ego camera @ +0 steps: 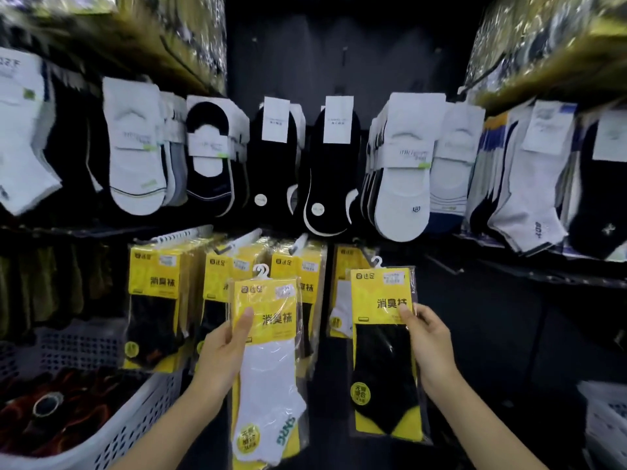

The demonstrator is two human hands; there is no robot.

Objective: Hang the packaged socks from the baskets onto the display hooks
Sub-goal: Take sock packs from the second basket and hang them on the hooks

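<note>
Currently, with the left hand [220,354] pinching the white-sock pack [268,368] and the right hand [429,344] the black-sock pack [383,351] before the display hooks [183,234], either glossy pack may slip or its tab miss the hook.

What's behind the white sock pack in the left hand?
Yellow hanging packs of black socks, on the lower hooks. The white sock pack, gripped by the left hand, covers parts of two stacks, so whatever lies lower behind it is hidden.
</note>
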